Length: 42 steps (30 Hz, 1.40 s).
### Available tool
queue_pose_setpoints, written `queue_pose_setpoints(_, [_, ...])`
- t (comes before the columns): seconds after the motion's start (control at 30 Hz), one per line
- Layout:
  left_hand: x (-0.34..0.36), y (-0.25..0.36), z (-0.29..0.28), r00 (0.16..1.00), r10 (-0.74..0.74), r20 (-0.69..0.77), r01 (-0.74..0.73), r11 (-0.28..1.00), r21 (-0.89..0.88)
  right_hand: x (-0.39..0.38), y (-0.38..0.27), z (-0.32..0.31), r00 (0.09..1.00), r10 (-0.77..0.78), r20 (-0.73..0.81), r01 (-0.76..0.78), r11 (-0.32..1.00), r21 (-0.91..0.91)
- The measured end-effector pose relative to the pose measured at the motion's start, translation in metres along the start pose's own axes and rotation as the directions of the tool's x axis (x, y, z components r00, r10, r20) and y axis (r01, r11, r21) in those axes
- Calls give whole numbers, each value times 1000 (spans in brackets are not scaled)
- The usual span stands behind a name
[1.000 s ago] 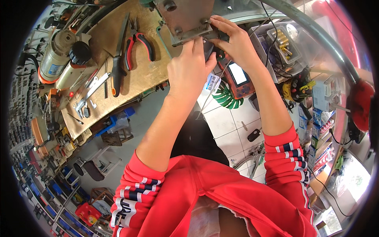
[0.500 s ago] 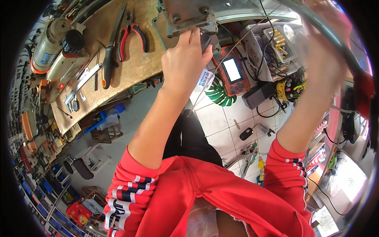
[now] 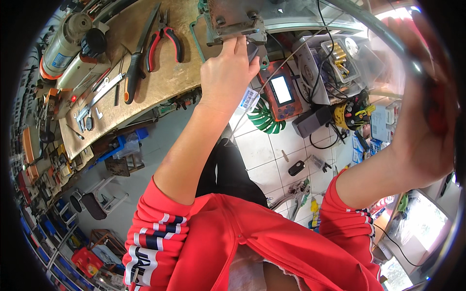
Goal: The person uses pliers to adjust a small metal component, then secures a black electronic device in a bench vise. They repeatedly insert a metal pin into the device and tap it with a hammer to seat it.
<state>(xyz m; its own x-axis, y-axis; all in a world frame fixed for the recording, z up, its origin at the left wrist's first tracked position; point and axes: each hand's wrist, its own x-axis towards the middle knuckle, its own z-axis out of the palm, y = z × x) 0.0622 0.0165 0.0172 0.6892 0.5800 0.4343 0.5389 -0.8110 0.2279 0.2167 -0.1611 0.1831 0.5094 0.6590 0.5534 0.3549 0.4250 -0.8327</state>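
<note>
My left hand [image 3: 227,80] reaches to a metal machine block [image 3: 236,32] at the top, its fingertips at the block's lower edge. A small dark object [image 3: 252,51] lies between its thumb and fingers; its kind is mostly hidden. My right hand [image 3: 427,106] is raised at the far right, smeared by motion. It overlaps the end of a long grey metal lever bar [image 3: 374,25], where a red part shows blurred. Whether the fingers wrap round it I cannot make out.
On the wooden bench [image 3: 187,80] at left lie red-and-black pliers [image 3: 163,43] and a black-and-orange-handled file [image 3: 133,77]. Right of the machine are a red handheld device with a lit screen [image 3: 281,90], a grey box [image 3: 310,121] and a black key fob [image 3: 296,168].
My right hand has come down and outward to the right, to the lever's end, and the lever's red part has shifted. My left hand keeps its place at the machine.
</note>
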Motion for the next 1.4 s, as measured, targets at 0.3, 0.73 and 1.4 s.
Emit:
queue_pose_setpoints(0.3, [-1,0,0,1000,-7,0,7,1000,15,-14,9,9,991,-98,90,85,986,143])
queue_pose_setpoints(0.73, [-3,-2,3,998,35,-47,-35,999,8,-43,23,20,956,-128,262,190,956,-224])
queue_pose_setpoints(1.4, [-3,-2,6,999,14,-35,-14,1000,-12,-47,22,31,966,-105,238,178,934,-311])
